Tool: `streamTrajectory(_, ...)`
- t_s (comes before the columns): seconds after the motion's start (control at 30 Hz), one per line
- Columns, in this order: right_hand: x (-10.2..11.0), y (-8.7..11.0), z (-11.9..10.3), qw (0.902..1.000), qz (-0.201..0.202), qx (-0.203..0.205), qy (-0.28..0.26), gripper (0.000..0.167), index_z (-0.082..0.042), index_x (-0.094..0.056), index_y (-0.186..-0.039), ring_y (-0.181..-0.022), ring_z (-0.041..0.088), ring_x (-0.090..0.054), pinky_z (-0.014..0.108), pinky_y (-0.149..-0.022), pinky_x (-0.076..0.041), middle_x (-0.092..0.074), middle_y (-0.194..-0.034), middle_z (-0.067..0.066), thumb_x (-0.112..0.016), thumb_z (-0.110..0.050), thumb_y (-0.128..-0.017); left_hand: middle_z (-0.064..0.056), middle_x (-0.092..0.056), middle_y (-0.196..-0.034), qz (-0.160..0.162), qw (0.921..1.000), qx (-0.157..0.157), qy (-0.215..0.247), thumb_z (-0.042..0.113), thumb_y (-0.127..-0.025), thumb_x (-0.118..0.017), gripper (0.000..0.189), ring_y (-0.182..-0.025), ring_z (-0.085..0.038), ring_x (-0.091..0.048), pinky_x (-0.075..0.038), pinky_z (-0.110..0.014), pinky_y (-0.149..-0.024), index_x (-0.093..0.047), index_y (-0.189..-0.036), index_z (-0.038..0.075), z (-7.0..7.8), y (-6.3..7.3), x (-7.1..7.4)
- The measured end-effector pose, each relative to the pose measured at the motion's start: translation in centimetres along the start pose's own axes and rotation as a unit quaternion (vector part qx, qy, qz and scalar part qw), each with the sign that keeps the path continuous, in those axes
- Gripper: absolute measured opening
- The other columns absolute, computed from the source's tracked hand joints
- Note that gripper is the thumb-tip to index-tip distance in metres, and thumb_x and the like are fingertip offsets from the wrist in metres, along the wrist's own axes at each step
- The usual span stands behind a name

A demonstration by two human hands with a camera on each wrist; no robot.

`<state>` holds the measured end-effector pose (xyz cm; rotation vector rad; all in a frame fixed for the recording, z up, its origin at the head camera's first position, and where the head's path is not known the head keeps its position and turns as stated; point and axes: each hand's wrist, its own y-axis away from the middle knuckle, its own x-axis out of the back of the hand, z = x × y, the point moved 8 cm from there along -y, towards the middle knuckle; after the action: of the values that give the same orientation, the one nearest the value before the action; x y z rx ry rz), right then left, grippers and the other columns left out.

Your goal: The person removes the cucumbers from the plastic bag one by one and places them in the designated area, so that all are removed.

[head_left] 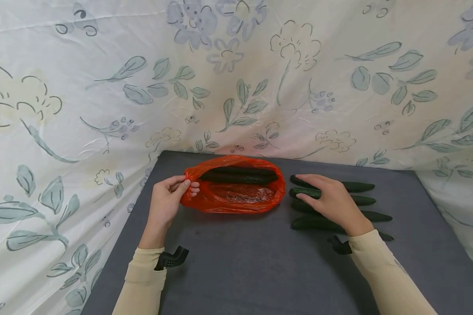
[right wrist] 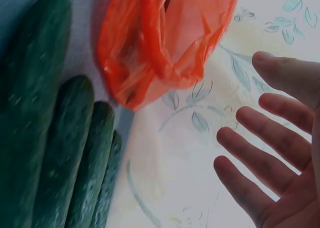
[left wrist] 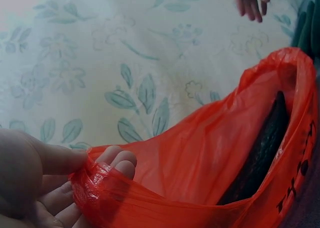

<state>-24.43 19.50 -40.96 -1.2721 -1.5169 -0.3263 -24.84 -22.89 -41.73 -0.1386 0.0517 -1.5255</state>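
My left hand (head_left: 167, 199) pinches the left edge of a red plastic bag (head_left: 276, 203) between thumb and fingers. The bag lies on its side with its wide mouth facing me. Dark green cucumbers (head_left: 240, 178) lie inside along the back, and one cucumber (left wrist: 262, 148) shows through the mouth in the left wrist view. To the right of the bag, several cucumbers (head_left: 315, 223) lie side by side. Over this row hovers my right hand (head_left: 335, 203), fingers and thumb extended and apart. Its palm holds nothing in the right wrist view, which shows the cucumbers (right wrist: 35, 113) off to the side.
Dark grey cloth (head_left: 244, 262) covers the table. A pale floral fabric (head_left: 236, 78) hangs behind the table and along its sides, close to the back edge. A black wrist device (head_left: 172, 258) sits on the left sleeve, with another (head_left: 340, 245) at the right cuff.
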Motion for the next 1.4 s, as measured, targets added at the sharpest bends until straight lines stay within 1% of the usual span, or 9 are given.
streamTrajectory(0.23,-1.2,-2.1,-1.5,0.9994,-0.014,0.022,-0.021,0.056,-0.012,-0.069,-0.146,-0.124,0.033,-0.07,0.061,-0.1,-0.059,-0.071,-0.14,0.009,-0.089,-0.021,-0.094,-0.028,-0.078,-0.108,0.001,1.0,0.001,0.0,0.001,-0.109,-0.064,0.03,-0.084,-0.02,-0.081,-0.066,-0.031,-0.083,-0.064,-0.135,-0.014,0.1,0.0,0.0)
streamTrajectory(0.4,-2.3,-3.5,-2.1,0.9985,-0.032,0.022,-0.04,0.056,-0.009,-0.069,-0.146,-0.126,0.033,-0.069,0.06,-0.102,-0.058,-0.07,-0.142,0.01,-0.089,-0.02,-0.095,-0.029,-0.077,-0.109,0.0,1.0,-0.001,-0.003,0.002,-0.109,-0.064,0.03,-0.087,-0.024,-0.081,-0.066,-0.03,-0.083,-0.065,-0.135,-0.014,0.1,-0.1,0.0)
streamTrajectory(0.47,-2.8,-4.0,-2.3,0.998,-0.039,0.022,-0.045,0.055,-0.01,-0.069,-0.146,-0.126,0.033,-0.068,0.059,-0.103,-0.058,-0.069,-0.143,0.01,-0.088,-0.022,-0.096,-0.029,-0.077,-0.109,0.0,1.0,-0.001,-0.006,0.002,-0.109,-0.064,0.03,-0.087,-0.025,-0.081,-0.066,-0.03,-0.083,-0.065,-0.134,-0.014,0.2,-0.1,0.0)
streamTrajectory(0.6,-3.8,-4.8,-2.6,0.997,-0.052,0.024,-0.052,0.055,-0.014,-0.068,-0.148,-0.125,0.032,-0.068,0.059,-0.103,-0.058,-0.069,-0.143,0.009,-0.086,-0.025,-0.097,-0.028,-0.077,-0.109,-0.002,1.0,0.002,-0.005,0.002,-0.109,-0.064,0.029,-0.085,-0.019,-0.08,-0.066,-0.03,-0.083,-0.065,-0.134,-0.014,0.1,-0.1,-0.1)
streamTrajectory(0.7,-4.3,-5.3,-2.9,0.9964,-0.056,0.031,-0.056,0.055,-0.013,-0.068,-0.148,-0.125,0.032,-0.069,0.059,-0.103,-0.057,-0.07,-0.142,0.009,-0.086,-0.024,-0.097,-0.028,-0.077,-0.109,-0.004,1.0,0.004,-0.003,0.002,-0.109,-0.064,0.029,-0.083,-0.016,-0.08,-0.066,-0.03,-0.083,-0.065,-0.133,-0.014,0.0,-0.1,-0.2)
streamTrajectory(0.87,-5.1,-6.1,-3.1,0.9957,-0.058,0.035,-0.063,0.055,-0.011,-0.069,-0.147,-0.126,0.033,-0.068,0.06,-0.106,-0.055,-0.07,-0.142,0.01,-0.087,-0.021,-0.096,-0.029,-0.077,-0.109,-0.002,1.0,0.004,0.001,0.001,-0.109,-0.064,0.029,-0.086,-0.023,-0.081,-0.066,-0.031,-0.083,-0.065,-0.133,-0.014,0.0,-0.1,-0.2)
streamTrajectory(1.03,-6.0,-6.9,-3.2,0.9946,-0.07,0.023,-0.073,0.055,-0.013,-0.069,-0.147,-0.129,0.032,-0.066,0.059,-0.108,-0.054,-0.069,-0.144,0.008,-0.087,-0.022,-0.096,-0.03,-0.077,-0.11,-0.004,1.0,0.004,-0.003,0.002,-0.109,-0.064,0.029,-0.091,-0.033,-0.081,-0.066,-0.031,-0.084,-0.065,-0.134,-0.014,-0.1,-0.2,-0.3)
streamTrajectory(1.23,-7.3,-7.5,-3.3,0.9934,-0.088,0.016,-0.072,0.056,-0.015,-0.068,-0.149,-0.128,0.031,-0.067,0.057,-0.108,-0.055,-0.069,-0.145,0.006,-0.086,-0.025,-0.097,-0.03,-0.076,-0.11,-0.006,1.0,-0.001,-0.004,0.002,-0.109,-0.064,0.029,-0.089,-0.03,-0.081,-0.065,-0.031,-0.084,-0.065,-0.134,-0.014,0.0,-0.2,-0.4)
streamTrajectory(1.4,-8.0,-8.0,-3.1,0.9933,-0.092,0.014,-0.068,0.055,-0.016,-0.067,-0.15,-0.13,0.03,-0.066,0.056,-0.109,-0.054,-0.068,-0.146,0.005,-0.085,-0.026,-0.099,-0.03,-0.077,-0.109,-0.008,1.0,-0.001,0.0,0.002,-0.109,-0.064,0.03,-0.089,-0.029,-0.081,-0.065,-0.031,-0.084,-0.065,-0.134,-0.015,0.0,-0.2,-0.6)
